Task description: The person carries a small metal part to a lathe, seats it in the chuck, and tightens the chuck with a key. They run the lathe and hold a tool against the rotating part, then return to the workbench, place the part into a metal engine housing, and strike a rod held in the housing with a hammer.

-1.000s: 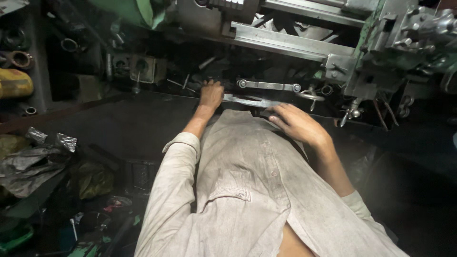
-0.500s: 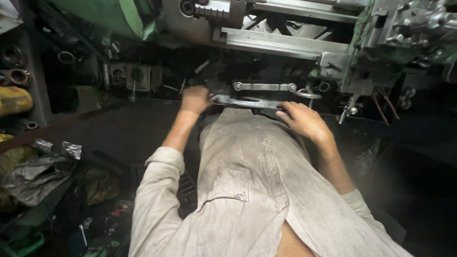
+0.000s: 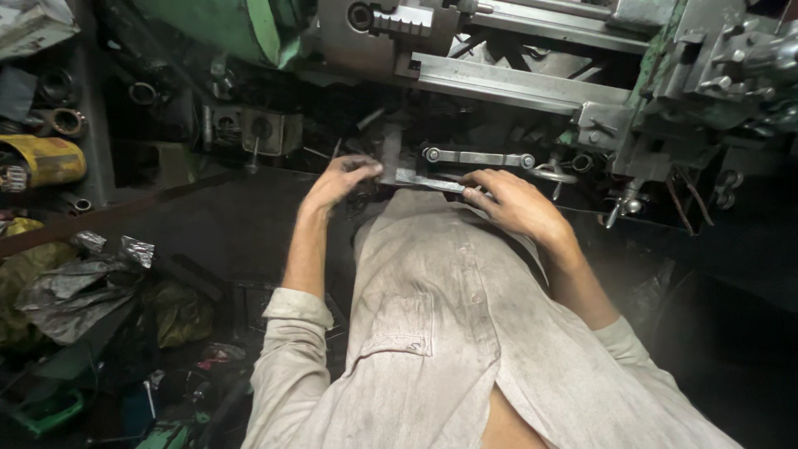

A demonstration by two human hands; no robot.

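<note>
The left hand (image 3: 342, 179) is drawing in along the flat grey steel bar (image 3: 428, 180), its fingers now closing on the bar's left end, while the right hand (image 3: 517, 202) is still resting spread over the right end. The bar is lying crosswise just below the green metal lathe (image 3: 249, 29), against the person's grey shirt (image 3: 449, 316); the closer two-handed hold suggests it is being steadied.

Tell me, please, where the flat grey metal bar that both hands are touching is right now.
In the head view, the flat grey metal bar lies just above centre, between the left hand and the right hand, under the lathe's metal link with two bolts.
</note>
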